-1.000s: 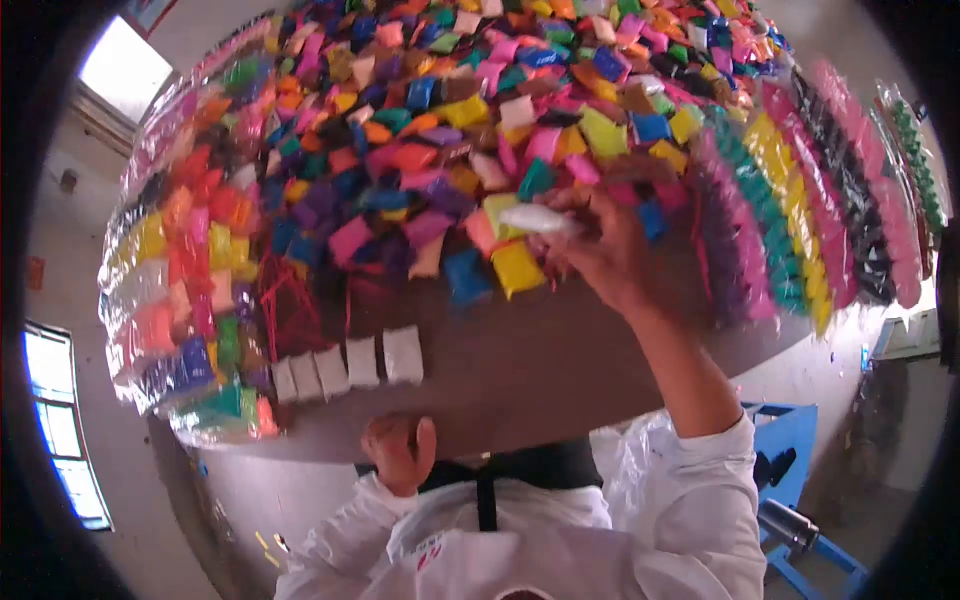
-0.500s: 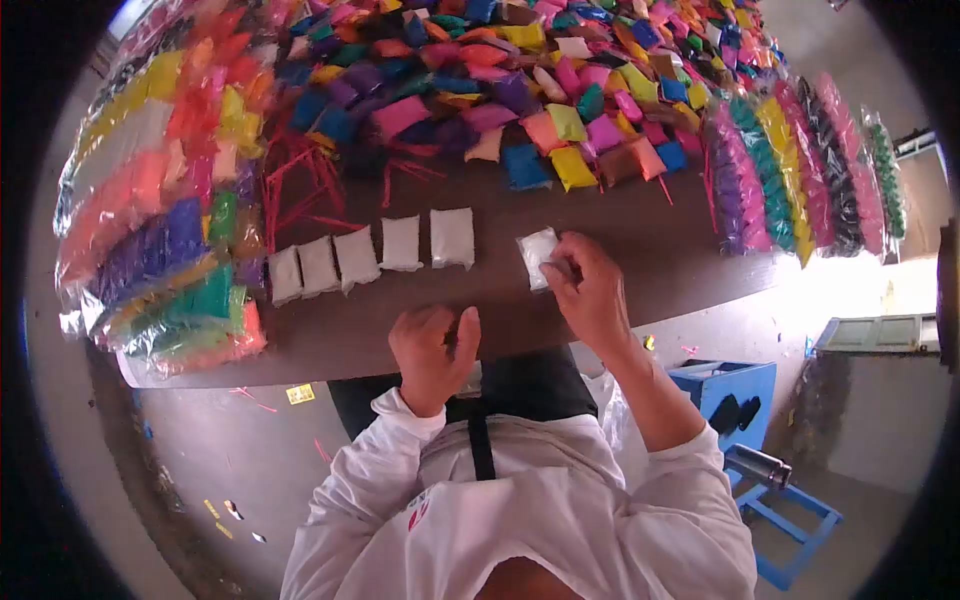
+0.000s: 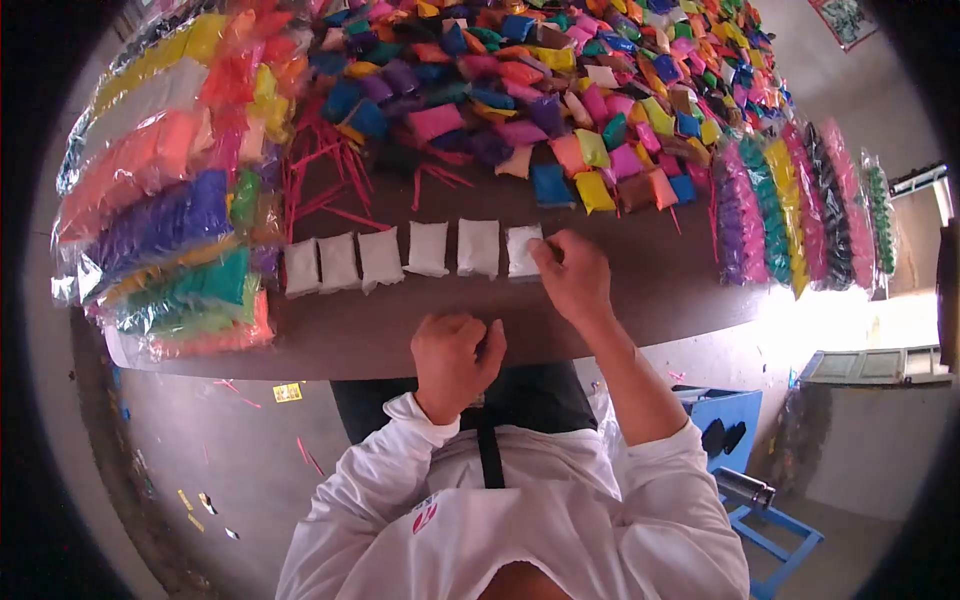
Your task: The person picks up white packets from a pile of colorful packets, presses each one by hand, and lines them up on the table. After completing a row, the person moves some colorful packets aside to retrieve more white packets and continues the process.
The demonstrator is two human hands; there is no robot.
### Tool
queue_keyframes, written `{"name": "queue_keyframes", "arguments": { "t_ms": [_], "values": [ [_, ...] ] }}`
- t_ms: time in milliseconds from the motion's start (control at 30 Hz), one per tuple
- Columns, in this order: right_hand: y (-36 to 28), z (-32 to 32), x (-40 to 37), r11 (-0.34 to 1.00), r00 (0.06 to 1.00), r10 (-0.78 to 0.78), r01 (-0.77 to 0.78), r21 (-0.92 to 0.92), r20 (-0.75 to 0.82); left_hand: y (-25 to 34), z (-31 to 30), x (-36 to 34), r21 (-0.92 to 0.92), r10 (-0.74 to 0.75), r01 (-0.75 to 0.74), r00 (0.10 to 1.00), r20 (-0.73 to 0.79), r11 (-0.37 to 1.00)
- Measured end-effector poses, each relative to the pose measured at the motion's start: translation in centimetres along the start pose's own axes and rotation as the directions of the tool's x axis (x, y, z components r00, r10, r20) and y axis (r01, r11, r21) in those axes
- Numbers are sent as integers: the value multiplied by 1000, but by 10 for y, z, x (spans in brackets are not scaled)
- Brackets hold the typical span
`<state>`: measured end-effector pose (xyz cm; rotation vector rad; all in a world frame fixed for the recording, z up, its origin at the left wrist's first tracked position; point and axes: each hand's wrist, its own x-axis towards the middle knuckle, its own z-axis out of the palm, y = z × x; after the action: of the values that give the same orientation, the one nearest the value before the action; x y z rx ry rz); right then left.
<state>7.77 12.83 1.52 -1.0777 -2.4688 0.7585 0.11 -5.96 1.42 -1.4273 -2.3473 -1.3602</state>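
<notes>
A small white packet [image 3: 522,256] in a clear wrapper lies on the brown tabletop at the right end of a row. My right hand [image 3: 574,275] pinches its right edge between thumb and fingers. To its left, several similar white packets [image 3: 428,248] lie side by side, with a narrow gap before the nearest packet [image 3: 478,248]. Near the table's front edge is my left hand [image 3: 455,362], its fingers curled in and its thumb standing apart. Nothing shows in it, and it touches no packet.
Behind the row is a large heap of colourful small packets [image 3: 590,150]. Pink ties [image 3: 330,165] lie at the heap's left front. Bagged packets are stacked at left [image 3: 160,220] and right [image 3: 790,200]. A blue stool [image 3: 735,410] stands on the floor at right.
My right hand has moved the white packet left, closer to the row, and its tilt has straightened. My left hand stays curled near the table edge. The camera view has shifted slightly.
</notes>
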Motion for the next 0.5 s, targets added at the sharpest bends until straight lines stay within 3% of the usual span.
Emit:
{"name": "queue_keyframes", "arguments": {
  "t_ms": [233,333,500],
  "values": [
    [-9,-7,2,1000,998,17,-16,20,-52,2,1,1,-11,7,-7,1000,15,1000],
    [-10,-12,2,999,996,30,-27,-32,88,2,1,2,10,16,-16,1000,18,1000],
    [-4,-8,3,999,993,32,-33,10,111,2,2,0,17,24,-25,1000,17,1000]
  ]
}}
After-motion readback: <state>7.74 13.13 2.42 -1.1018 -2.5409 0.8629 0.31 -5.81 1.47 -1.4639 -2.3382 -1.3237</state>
